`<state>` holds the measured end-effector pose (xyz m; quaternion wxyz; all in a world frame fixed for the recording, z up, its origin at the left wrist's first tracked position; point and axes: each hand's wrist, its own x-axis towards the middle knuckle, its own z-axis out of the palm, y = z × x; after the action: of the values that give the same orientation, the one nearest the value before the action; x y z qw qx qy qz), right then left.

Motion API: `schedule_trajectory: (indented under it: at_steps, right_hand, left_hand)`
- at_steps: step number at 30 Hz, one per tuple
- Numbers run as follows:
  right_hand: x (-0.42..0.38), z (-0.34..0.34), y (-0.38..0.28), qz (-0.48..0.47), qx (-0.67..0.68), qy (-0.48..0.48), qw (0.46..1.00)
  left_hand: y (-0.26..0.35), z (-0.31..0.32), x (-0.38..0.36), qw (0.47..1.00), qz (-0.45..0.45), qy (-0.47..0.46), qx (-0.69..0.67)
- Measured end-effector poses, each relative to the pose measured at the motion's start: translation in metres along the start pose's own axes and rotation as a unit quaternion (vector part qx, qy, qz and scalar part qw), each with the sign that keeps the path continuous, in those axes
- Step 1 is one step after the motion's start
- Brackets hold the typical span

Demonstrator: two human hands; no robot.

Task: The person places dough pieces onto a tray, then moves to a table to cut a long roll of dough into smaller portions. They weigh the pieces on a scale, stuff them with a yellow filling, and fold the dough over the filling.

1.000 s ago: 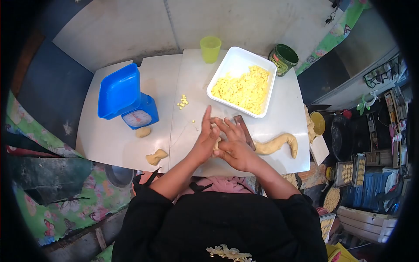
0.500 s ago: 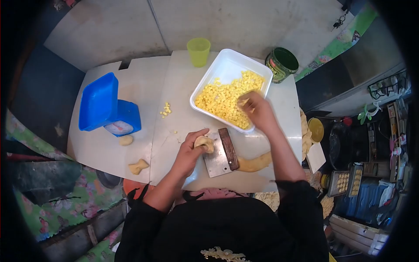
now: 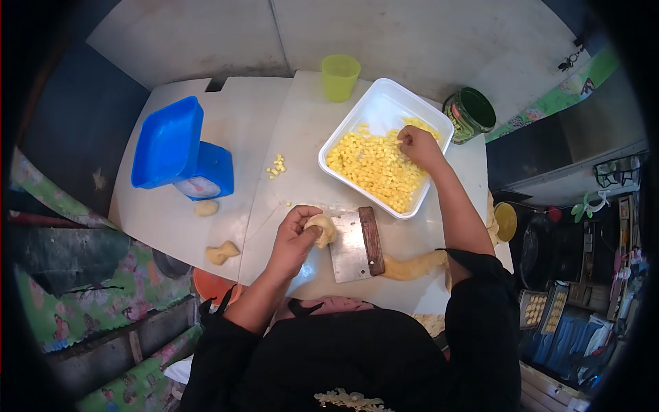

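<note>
My left hand [image 3: 294, 240] is closed round a cupped piece of dough [image 3: 322, 232], just left of a dough scraper [image 3: 351, 247] with a metal blade and wooden handle. Over the white tray [image 3: 328, 180], my right hand [image 3: 421, 147] has its fingertips pinched together at the small yellow cubes [image 3: 374, 172], which look like cheese. Whether a cube is between those fingertips is too small to tell. A long strip of dough [image 3: 415, 266] runs right from the scraper, partly under my right forearm.
Left on the table stands a blue kitchen scale [image 3: 216, 168], with a dough lump [image 3: 205, 207] and another dough piece [image 3: 222, 253] nearby. Loose yellow cubes [image 3: 276, 167] lie mid-table. A green cup [image 3: 340, 79] and a dark green can [image 3: 469, 115] stand behind, beside the tray.
My right hand has moved up towards the far right part of the cubes, its fingers now pinched. My left hand still holds the dough. The whole view has shifted slightly.
</note>
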<state>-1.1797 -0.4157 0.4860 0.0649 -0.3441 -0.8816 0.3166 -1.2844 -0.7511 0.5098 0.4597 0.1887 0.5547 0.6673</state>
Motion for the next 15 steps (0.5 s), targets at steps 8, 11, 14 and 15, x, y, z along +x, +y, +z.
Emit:
schedule_trajectory:
  at_steps: [8, 11, 14, 15]
  right_hand:
    - [-0.016, -0.006, 0.002, -0.020, 0.208, 0.026, 0.978]
    - [-0.030, -0.008, -0.012, 0.028, 0.187, 0.031, 0.981]
    - [-0.047, -0.009, -0.030, 0.052, 0.274, 0.032, 0.960]
    - [-0.054, -0.009, -0.040, 0.051, 0.382, 0.023, 0.923]
  left_hand:
    - [-0.003, 0.003, 0.008, 1.000, -0.009, -0.002, -0.010]
    - [0.000, 0.006, 0.011, 1.000, -0.013, 0.001, -0.020]
    - [0.000, 0.009, 0.013, 0.998, -0.021, 0.013, -0.059]
    - [0.002, 0.009, 0.013, 0.998, -0.019, 0.012, -0.058]
